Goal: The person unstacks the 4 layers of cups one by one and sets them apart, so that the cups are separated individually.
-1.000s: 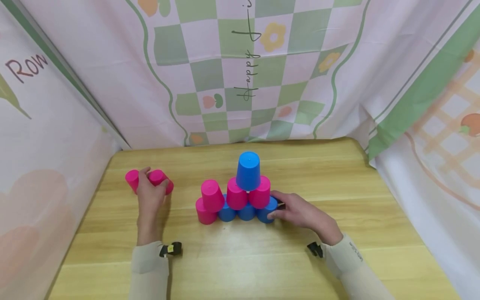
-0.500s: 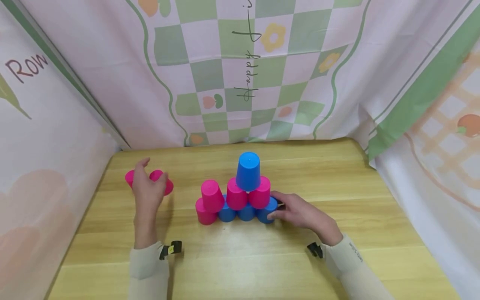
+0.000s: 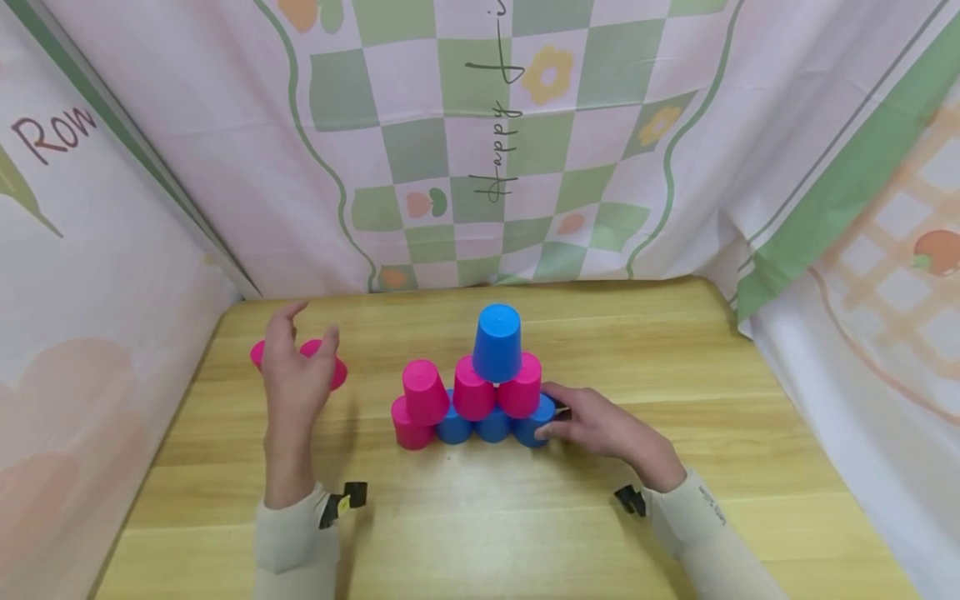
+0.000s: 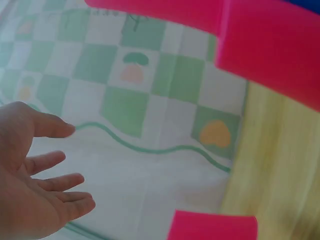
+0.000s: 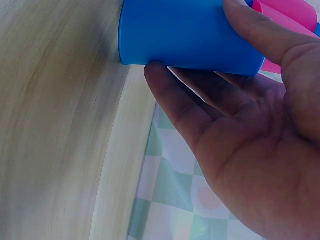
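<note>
Upside-down cups form a stacked pyramid mid-table. Its bottom row has a pink cup [image 3: 412, 431] on the left and blue cups [image 3: 453, 427] beside it. Three pink cups [image 3: 424, 392] make the second row, and one blue cup [image 3: 498, 346] sits on the right two. My right hand [image 3: 603, 427] holds the rightmost bottom blue cup [image 5: 185, 35], thumb on one side and fingers on the other. At the far left, my left hand [image 3: 294, 383] hovers with spread fingers, holding nothing. Two pink cups [image 3: 339, 373] stand behind it, partly hidden.
The wooden table [image 3: 480, 517] meets a patterned curtain [image 3: 495, 150] at its back edge. Similar cloth hangs along both sides. Black straps with small mounts [image 3: 345, 502] sit at the cuffs.
My left hand has let go of the pink cup at the left, opened its fingers and lifted slightly. The pyramid and my right hand have stayed in place.
</note>
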Demonstrator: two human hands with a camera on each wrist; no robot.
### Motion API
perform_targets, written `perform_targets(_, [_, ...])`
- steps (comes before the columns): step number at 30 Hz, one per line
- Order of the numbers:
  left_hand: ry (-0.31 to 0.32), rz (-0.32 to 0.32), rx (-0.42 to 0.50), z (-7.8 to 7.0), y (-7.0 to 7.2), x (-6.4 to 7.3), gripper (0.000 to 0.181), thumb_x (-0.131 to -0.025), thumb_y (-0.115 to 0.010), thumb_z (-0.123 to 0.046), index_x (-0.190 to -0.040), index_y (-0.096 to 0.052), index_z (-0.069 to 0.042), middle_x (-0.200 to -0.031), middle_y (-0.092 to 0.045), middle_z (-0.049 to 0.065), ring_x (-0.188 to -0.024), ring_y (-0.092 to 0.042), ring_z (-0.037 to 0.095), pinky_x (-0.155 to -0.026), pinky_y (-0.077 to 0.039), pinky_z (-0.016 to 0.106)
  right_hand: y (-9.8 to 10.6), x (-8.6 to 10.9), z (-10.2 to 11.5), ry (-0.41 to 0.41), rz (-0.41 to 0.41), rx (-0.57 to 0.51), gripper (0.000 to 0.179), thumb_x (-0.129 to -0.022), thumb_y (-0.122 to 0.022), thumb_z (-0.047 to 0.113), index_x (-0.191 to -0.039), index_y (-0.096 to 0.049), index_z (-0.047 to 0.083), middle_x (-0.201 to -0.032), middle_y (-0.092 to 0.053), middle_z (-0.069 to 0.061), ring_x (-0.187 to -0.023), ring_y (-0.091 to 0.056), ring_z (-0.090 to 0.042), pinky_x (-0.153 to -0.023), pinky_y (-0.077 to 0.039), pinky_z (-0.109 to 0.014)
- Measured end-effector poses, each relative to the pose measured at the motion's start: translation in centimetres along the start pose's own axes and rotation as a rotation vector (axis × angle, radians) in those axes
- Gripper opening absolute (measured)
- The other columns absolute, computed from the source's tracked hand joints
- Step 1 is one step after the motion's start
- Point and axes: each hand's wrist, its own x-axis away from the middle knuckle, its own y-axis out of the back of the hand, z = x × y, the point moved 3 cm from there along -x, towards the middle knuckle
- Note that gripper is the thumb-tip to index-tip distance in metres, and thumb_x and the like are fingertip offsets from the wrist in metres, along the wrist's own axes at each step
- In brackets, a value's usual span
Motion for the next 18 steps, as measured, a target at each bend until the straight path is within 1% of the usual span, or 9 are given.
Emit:
perform_targets(2, [-0.055,0.001,0.050,-0.7,-0.2,0.1,0.047,-0.091,-0.068,-0.015,-0.134,-0.052,-0.006,-0.136,-0.054,0.008,-0.133,-0.045,0.023,-0.114,-0.035,0.043,0.0,0.0,0.0,0.003,-0.001,0.000,0.049,-0.090,-0.071,0.031,-0.134,-0.053,0.022,-0.123,-0.064,0.003,-0.110,-0.063,-0.017,-0.096,-0.053,-0.043])
perform_targets(5, [-0.126,0.027,0.133,-2.0,-0.5,0.4,0.043,-0.092,-0.068,-0.013,-0.132,-0.054,-0.006,-0.134,-0.055,0.004,-0.132,-0.046,0.017,-0.114,-0.035,0.038,0.0,-0.1,0.0,-0.002,-0.001,0.000,0.049,-0.090,-0.071,0.030,-0.134,-0.053,0.021,-0.123,-0.064,0.003,-0.110,-0.063,-0.018,-0.096,-0.053,-0.043])
perform_targets(8, [-0.172,0.065,0.187,-3.7,-0.6,0.9,0.041,-0.093,-0.066,-0.012,-0.132,-0.054,-0.006,-0.134,-0.055,0.002,-0.132,-0.047,0.015,-0.114,-0.035,0.036,0.0,-0.1,0.0,-0.006,-0.001,-0.002,0.049,-0.090,-0.071,0.031,-0.135,-0.053,0.021,-0.123,-0.064,0.003,-0.110,-0.063,-0.018,-0.096,-0.053,-0.043])
perform_targets(13, [-0.229,0.136,0.245,-7.9,-0.6,2.1,0.039,-0.094,-0.063,-0.005,-0.132,-0.053,0.000,-0.135,-0.055,0.009,-0.132,-0.047,0.020,-0.115,-0.034,0.041,0.0,-0.1,0.0,-0.003,-0.003,0.007,0.049,-0.090,-0.071,0.031,-0.135,-0.053,0.022,-0.123,-0.064,0.003,-0.109,-0.063,-0.016,-0.096,-0.053,-0.042])
perform_targets(15, [-0.255,0.167,0.273,-9.3,-0.7,2.6,0.039,-0.094,-0.062,-0.003,-0.132,-0.052,0.002,-0.136,-0.054,0.013,-0.133,-0.046,0.022,-0.115,-0.033,0.045,0.0,-0.1,0.0,-0.002,-0.004,0.008,0.049,-0.091,-0.070,0.030,-0.136,-0.052,0.022,-0.123,-0.064,0.003,-0.109,-0.063,-0.016,-0.096,-0.053,-0.042])
perform_targets(18, [-0.299,0.209,0.293,-10.3,-1.1,3.0,0.041,-0.094,-0.061,-0.002,-0.133,-0.051,0.001,-0.138,-0.053,0.011,-0.134,-0.045,0.022,-0.115,-0.034,0.047,-0.1,-0.1,-0.1,-0.006,-0.004,0.001,0.049,-0.091,-0.070,0.030,-0.136,-0.052,0.023,-0.124,-0.064,0.003,-0.109,-0.063,-0.016,-0.096,-0.053,-0.042])
